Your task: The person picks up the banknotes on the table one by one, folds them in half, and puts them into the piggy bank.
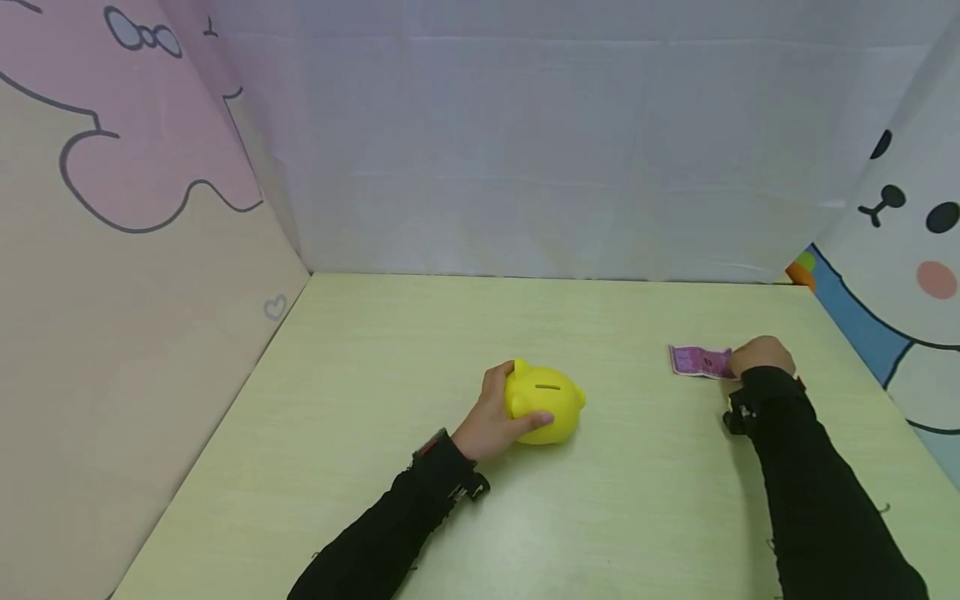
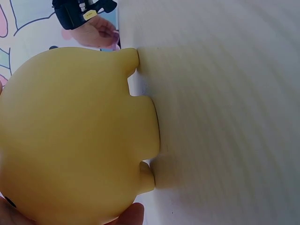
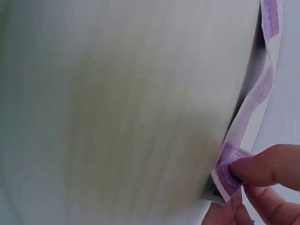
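A yellow piggy bank (image 1: 551, 400) with a coin slot on top stands on its short feet on the pale table. My left hand (image 1: 495, 417) grips it from the left, thumb along the near side and fingers round the far side. In the left wrist view, the piggy bank (image 2: 75, 136) fills much of the frame, its feet against the tabletop. To the right, my right hand (image 1: 761, 357) pinches the right end of a purple banknote (image 1: 699, 362). Thumb and fingers hold the creased end of the banknote (image 3: 246, 124) in the right wrist view, while its middle bows along the table.
The pale wooden table (image 1: 600, 508) meets a white sheet (image 1: 555, 150) at the back. Printed cartoon panels stand on both sides, a beige and pink one (image 1: 150, 333) at left and a bear one (image 1: 900, 275) at right.
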### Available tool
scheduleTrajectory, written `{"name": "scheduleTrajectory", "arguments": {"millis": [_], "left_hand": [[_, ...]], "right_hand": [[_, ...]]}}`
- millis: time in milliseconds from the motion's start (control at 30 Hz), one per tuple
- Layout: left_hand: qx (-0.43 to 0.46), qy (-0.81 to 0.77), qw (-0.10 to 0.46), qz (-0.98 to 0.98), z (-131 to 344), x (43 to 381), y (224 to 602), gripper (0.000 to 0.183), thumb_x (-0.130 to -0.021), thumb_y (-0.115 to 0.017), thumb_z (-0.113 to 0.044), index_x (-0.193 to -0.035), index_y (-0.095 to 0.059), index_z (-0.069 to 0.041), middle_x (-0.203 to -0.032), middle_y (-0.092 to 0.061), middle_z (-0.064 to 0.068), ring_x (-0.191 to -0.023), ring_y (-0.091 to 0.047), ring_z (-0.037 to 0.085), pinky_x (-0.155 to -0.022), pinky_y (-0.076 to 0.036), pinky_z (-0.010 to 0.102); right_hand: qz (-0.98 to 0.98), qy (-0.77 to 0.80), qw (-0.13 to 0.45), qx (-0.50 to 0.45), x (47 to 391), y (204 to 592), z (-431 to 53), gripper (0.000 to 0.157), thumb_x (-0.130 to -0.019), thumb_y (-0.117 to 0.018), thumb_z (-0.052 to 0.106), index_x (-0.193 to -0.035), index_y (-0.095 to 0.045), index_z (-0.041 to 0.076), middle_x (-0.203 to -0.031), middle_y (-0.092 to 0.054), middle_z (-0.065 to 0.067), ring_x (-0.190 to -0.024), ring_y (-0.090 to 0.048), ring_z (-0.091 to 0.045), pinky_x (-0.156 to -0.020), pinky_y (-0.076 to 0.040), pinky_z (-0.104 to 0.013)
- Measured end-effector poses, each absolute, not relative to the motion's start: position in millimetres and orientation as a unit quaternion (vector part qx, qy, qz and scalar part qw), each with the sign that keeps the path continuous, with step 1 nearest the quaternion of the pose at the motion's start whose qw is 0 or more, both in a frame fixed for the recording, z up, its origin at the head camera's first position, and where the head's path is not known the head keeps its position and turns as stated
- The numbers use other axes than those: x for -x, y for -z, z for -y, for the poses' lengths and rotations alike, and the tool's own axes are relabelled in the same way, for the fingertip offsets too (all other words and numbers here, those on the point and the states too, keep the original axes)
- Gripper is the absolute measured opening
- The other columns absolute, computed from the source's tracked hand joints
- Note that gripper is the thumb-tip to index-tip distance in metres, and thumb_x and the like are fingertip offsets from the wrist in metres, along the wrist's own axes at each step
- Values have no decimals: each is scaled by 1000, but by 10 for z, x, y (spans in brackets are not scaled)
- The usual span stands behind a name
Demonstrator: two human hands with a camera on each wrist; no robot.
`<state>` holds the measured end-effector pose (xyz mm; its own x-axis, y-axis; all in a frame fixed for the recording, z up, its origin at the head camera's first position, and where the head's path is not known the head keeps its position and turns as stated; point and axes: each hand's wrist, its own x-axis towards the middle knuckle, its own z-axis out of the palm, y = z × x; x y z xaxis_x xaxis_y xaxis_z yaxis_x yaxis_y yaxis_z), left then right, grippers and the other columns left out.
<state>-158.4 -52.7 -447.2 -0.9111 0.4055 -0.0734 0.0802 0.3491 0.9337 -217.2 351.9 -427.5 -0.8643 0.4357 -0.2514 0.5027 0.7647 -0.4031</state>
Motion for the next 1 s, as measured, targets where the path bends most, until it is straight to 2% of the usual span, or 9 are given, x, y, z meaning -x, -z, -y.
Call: {"name": "scheduleTrajectory", "arguments": {"millis": [300,433,633,833,1000], "left_hand": [[-153,-548,149,-809,529,1580,4470,93,-86,-75,-42,-152,-17,-11,-147,-25,12,-106,-48,24,-89,-45,34],[-153,-548,149,-809,533,1585,4470,93,-85,-75,-42,-151,-17,-11,-146,-25,12,-106,-48,24,-89,-45,33],[-153,-549,148,-809,532,1591,4471,93,-85,-75,-43,-151,-18,-11,-146,-25,12,-107,-48,24,-90,-45,33],[-155,-548,148,-809,528,1596,4482,93,-85,-75,-42,-151,-18,-11,-147,-24,12,-107,-48,24,-90,-45,33],[-157,-544,145,-811,530,1598,4482,93,-85,-75,-43,-151,-18,-11,-147,-25,13,-107,-48,24,-90,-45,33]], "right_hand": [[-940,245,74,-226,2142,4231,-3591,41,-93,-54,18,-112,-59,-18,-110,-61,-36,-88,-55,-41,-68,-47,-43],[-937,254,81,-227,2118,4193,-3603,44,-94,-56,21,-112,-59,-18,-107,-61,-35,-86,-53,-40,-68,-47,-42],[-925,276,100,-241,2096,4198,-3651,48,-97,-54,25,-118,-59,-17,-112,-61,-35,-88,-53,-38,-69,-47,-40],[-929,272,113,-224,2080,4225,-3737,50,-95,-55,27,-119,-59,-16,-116,-60,-36,-87,-53,-36,-69,-49,-40],[-929,278,124,-212,2075,4253,-3792,51,-93,-57,25,-121,-56,-18,-107,-62,-34,-86,-52,-35,-68,-47,-37]]}}
